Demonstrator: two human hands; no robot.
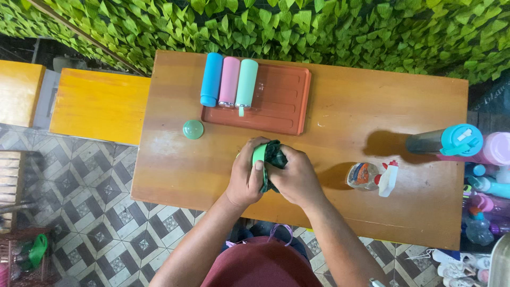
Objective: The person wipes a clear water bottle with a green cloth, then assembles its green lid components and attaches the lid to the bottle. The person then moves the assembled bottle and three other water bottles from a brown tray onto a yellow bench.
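Observation:
My left hand (245, 178) grips a green bottle (258, 153), only its upper part showing between my fingers. My right hand (295, 176) presses a dark green cloth (274, 158) against that bottle. Both hands meet over the middle of the wooden table (345, 111). A round green cap (193, 129) lies on the table to the left of my hands. Behind it, a reddish-brown tray (281, 101) carries a blue bottle (211, 78), a pink bottle (229, 81) and a mint bottle (246, 83) lying side by side.
A spray bottle (372, 177) with a white and red trigger lies right of my hands. A tall dark bottle (445, 141) with a teal lid stands at the right edge, with more coloured bottles (486, 186) beyond. Yellow benches (98, 103) sit left. A leafy wall (319, 26) backs the table.

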